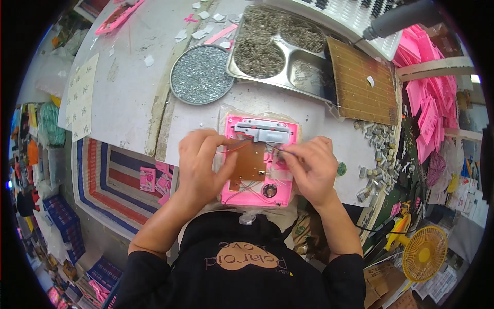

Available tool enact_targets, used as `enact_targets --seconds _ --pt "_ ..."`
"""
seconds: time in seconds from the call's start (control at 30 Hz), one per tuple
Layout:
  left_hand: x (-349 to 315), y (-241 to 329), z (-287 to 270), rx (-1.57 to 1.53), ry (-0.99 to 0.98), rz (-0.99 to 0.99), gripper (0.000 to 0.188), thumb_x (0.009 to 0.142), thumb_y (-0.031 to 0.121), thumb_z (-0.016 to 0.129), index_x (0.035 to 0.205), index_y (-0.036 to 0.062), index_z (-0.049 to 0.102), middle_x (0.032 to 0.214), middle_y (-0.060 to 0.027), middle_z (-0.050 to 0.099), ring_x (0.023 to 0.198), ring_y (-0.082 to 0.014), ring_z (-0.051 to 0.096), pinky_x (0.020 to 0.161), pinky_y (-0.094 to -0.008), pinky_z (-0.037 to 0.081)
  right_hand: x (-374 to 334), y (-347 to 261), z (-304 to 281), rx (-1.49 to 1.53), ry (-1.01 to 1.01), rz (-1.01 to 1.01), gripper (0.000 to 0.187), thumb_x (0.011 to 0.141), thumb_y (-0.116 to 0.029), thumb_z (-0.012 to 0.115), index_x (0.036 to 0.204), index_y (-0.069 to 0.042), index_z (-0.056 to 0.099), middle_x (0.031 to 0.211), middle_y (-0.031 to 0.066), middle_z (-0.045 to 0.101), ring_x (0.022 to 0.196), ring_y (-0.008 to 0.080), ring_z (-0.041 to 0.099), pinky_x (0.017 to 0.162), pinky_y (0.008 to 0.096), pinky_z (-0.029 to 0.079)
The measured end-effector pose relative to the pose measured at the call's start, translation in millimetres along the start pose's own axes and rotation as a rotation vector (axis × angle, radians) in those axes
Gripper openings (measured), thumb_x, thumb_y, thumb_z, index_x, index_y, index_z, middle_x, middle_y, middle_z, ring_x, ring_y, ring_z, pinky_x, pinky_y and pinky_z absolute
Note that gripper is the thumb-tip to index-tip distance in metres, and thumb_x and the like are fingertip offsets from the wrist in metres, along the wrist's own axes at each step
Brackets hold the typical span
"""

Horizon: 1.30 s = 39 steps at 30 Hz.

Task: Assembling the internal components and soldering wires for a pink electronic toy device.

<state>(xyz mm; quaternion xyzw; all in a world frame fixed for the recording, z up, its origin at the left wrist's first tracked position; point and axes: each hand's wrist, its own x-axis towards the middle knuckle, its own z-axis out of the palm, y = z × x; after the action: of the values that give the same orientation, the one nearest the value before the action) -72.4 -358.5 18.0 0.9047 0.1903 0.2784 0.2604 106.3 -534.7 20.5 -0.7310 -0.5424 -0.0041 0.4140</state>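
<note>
A pink plastic casing (284, 198) lies open in front of me on clear plastic film. Inside it sit a brown circuit board (252, 165), a grey slotted mechanism (270, 135) along the far side and a small round speaker (269, 190) at the near right. Thin loose wires (247, 189) cross its near part. My left hand (201, 164) is at the casing's left side, thumb and forefinger about a red wire (240, 147). On the right side, my right hand (313, 167) pinches the end of a dark wire (275, 148) that runs toward the mechanism.
Beyond the casing stand a round tin (173, 85) of small metal pieces and a metal compartment tray (280, 79) of screws. A brown board panel (360, 82) lies beside them. Small metal cylinders (378, 159) are heaped at right. An electric screwdriver (404, 21) hangs above.
</note>
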Motion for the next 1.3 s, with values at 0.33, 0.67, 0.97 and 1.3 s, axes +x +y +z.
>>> enact_targets --seconds 0.33,0.67,0.97,1.3 --pt "40 50 20 -0.433 -0.382 0.034 0.029 0.088 -0.001 0.071 0.116 -0.0001 0.068 0.098 -0.0164 0.071 0.084 -0.0317 0.072 0.072 -0.0382 0.057 -1 3 3 0.143 0.197 -0.078 0.021 0.076 -0.005 0.085 0.092 -0.009 0.073 0.077 0.0028 0.068 0.067 0.023 0.058 0.072 0.0356 0.043" --pt "50 42 26 -0.477 -0.456 0.023 0.011 0.089 0.003 0.073 0.1 0.0015 0.075 0.086 -0.0131 0.071 0.073 -0.0304 0.07 0.065 -0.0386 0.055 -10 7 -9 0.293 0.145 0.093 0.019 0.075 -0.006 0.086 0.089 -0.007 0.073 0.078 0.0038 0.069 0.07 0.0232 0.059 0.072 0.035 0.045" --pt "42 50 23 -0.374 -0.328 0.017 0.015 0.084 0.001 0.077 0.098 0.0028 0.073 0.084 -0.0104 0.07 0.071 -0.0284 0.069 0.064 -0.0373 0.055 -172 44 -169 0.002 0.914 0.779 0.013 0.098 -0.005 0.067 0.11 -0.001 0.065 0.102 0.0056 0.065 0.088 0.0138 0.059 0.085 0.0271 0.048" --pt "49 51 35 -0.099 -0.183 0.289 0.019 0.073 0.004 0.083 0.089 0.009 0.073 0.092 -0.0028 0.067 0.085 -0.0248 0.059 0.077 -0.0378 0.044 -262 161 -309 0.514 1.158 0.827 0.032 0.106 -0.03 0.062 0.117 -0.001 0.061 0.105 0.0085 0.068 0.079 0.0137 0.056 0.076 0.0278 0.048"
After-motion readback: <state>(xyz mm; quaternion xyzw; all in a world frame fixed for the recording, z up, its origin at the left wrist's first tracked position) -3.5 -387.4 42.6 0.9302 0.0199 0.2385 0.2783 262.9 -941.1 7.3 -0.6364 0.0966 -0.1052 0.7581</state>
